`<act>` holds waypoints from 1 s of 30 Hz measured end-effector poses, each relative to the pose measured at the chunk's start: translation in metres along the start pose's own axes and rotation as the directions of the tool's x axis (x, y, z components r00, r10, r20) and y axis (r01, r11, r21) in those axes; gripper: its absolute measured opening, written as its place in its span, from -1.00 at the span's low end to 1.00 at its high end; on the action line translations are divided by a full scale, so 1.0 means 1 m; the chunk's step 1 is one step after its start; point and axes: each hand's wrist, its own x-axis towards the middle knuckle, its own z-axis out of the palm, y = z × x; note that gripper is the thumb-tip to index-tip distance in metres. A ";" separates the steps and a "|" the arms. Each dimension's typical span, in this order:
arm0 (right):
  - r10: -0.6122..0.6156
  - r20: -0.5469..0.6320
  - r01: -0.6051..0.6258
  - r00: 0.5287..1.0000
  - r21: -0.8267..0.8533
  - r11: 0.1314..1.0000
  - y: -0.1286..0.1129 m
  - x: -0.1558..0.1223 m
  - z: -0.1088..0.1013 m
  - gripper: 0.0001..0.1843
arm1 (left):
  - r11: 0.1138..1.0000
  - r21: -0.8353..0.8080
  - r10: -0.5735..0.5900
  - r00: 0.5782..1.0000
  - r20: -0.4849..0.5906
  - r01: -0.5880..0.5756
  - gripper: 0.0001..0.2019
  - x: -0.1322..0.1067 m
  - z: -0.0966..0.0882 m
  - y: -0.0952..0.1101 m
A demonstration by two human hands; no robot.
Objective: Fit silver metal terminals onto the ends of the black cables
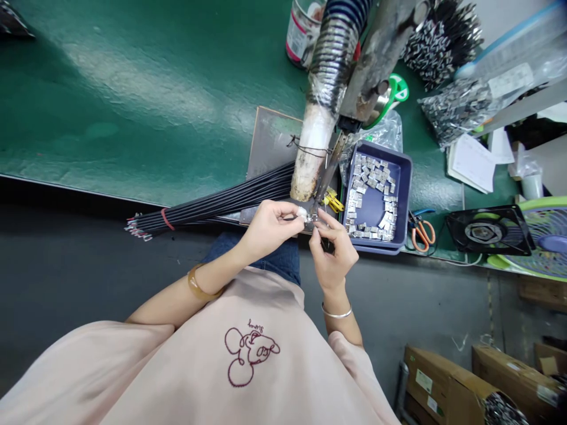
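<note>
My left hand point(275, 228) is closed in a pinch at the bench's front edge, a white covering on one fingertip; what lies between its fingers is too small to make out. Facing it, my right hand point(335, 251) pinches a small silvery metal connector point(314, 218) between thumb and index finger. Just above the fingertips, a soldering iron point(331, 168) points down from its holder. Beside it hangs the white end of a fume hose point(313, 150). Black cables point(221, 192), bound by a red band, lie left of the hands. A blue tray point(408, 195) of metal connectors stands at right.
Orange-handled scissors point(423, 234) and a black fan point(489, 232) sit right of the tray. Behind are a green solder reel point(396, 91), a jar point(302, 35), bagged metal parts point(460, 106) and papers point(473, 162). Cardboard boxes point(443, 378) stand on the floor at lower right.
</note>
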 end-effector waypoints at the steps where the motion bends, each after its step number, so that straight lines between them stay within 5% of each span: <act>1: 0.008 0.003 -0.008 1.000 0.000 1.000 0.000 0.001 0.000 -0.88 | 1.000 0.010 0.002 1.000 -0.011 -0.002 -0.85 0.000 0.001 0.000; 30: -0.018 0.002 0.018 1.000 -0.048 0.999 -0.003 0.009 -0.005 -0.87 | 0.983 0.175 0.042 0.998 0.056 -0.052 -0.86 -0.004 -0.002 0.005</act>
